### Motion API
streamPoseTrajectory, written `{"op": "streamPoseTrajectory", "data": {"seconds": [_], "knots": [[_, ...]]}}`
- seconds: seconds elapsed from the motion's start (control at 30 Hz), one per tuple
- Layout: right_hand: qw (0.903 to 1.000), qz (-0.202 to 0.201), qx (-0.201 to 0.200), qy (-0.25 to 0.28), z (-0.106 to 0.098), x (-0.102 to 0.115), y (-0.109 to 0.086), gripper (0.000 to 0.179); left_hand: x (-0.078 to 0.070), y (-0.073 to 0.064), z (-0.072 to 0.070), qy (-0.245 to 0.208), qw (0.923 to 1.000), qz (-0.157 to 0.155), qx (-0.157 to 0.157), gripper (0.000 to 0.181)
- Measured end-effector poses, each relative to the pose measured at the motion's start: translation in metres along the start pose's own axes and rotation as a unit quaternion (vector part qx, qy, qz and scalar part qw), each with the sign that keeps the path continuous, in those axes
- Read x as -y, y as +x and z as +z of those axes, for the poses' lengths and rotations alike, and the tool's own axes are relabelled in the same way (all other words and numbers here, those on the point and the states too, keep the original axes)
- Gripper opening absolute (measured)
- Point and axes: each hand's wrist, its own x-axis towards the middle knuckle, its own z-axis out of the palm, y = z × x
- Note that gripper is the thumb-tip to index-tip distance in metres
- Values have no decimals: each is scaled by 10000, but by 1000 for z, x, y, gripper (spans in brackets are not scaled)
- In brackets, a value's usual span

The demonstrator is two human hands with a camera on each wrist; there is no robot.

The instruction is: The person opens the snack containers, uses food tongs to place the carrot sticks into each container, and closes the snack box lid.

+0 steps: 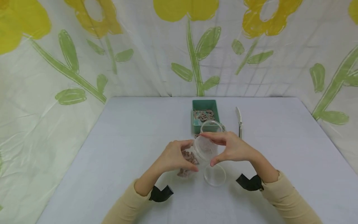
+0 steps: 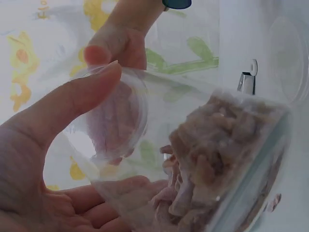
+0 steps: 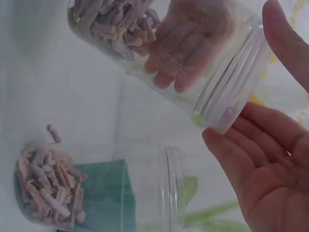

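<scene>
My left hand grips a clear plastic jar, which is tilted with its mouth toward the right hand. Brownish dried strips lie in the jar's lower end. At its mouth sits a translucent lid, pinched at the rim between the thumb and fingers of my right hand. Behind the hands a second clear jar stands upright and uncovered, with similar strips at its bottom. Another round clear lid lies on the table below the right hand.
A green rectangular bin with more strips stands at the back of the white-covered table. To its right lies a slim tool, pale and metallic. A loose strip lies beside the standing jar. A flower-printed curtain hangs behind.
</scene>
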Motion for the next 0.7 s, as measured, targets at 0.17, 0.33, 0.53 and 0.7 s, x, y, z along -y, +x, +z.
{"op": "streamPoseTrajectory", "data": {"seconds": [0.17, 0.33, 0.53, 0.7], "knots": [[9973, -481, 397, 378, -6, 0, -1, 84, -1, -2, -5, -737, 9952, 256, 598, 73], [9968, -584, 416, 354, -6, 1, -2, 84, 0, -3, -4, -1194, 9886, 418, 818, 64], [9991, 174, -348, -186, 2, 7, -2, 82, -8, -6, 5, 181, 9991, 165, -358, 79], [9885, 775, -1020, -799, 13, 18, -1, 79, -15, -9, 10, 911, 9907, -90, -1003, 88]]}}
